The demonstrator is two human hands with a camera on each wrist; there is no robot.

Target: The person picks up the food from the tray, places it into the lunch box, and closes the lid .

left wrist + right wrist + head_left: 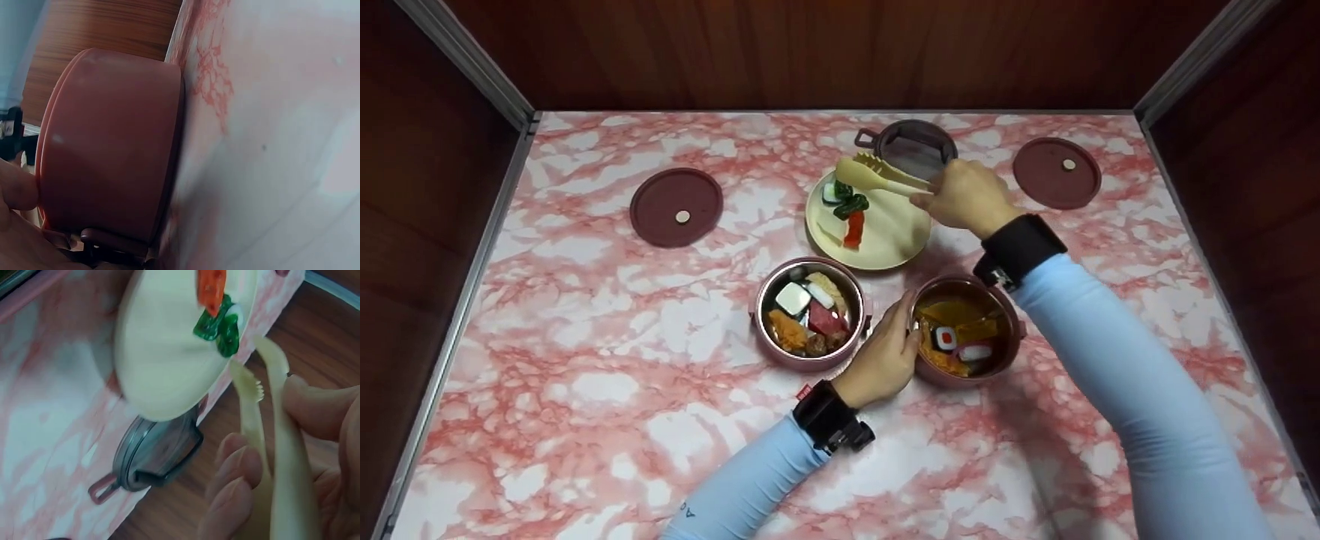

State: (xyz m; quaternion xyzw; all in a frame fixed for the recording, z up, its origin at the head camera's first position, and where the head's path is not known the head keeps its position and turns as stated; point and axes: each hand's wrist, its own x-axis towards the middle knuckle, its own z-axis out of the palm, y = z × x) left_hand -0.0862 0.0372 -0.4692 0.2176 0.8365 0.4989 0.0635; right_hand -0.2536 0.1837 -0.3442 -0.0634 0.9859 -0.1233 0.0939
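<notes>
My right hand (971, 199) grips cream food tongs (877, 176), one arm spoon-shaped and the other toothed. Their tips are parted over the far side of the cream plate (896, 240), with nothing between them in the right wrist view. On that plate lie dark green leafy pieces (851, 205), a red strip (853, 229) and a white piece (831, 193). At the left side of the right-hand dark pink pot (960, 379), my left hand (881, 360) holds its rim and side. That pot contains a sushi roll piece (944, 338) and yellow and orange food pieces.
Left of it stands a second pink pot (802, 363) filled with several food pieces. Dark red round lids lie at the left (675, 199) and right (1054, 180). Behind the plate is a grey clear lid with a handle (919, 146). Wooden walls (840, 52) surround the table.
</notes>
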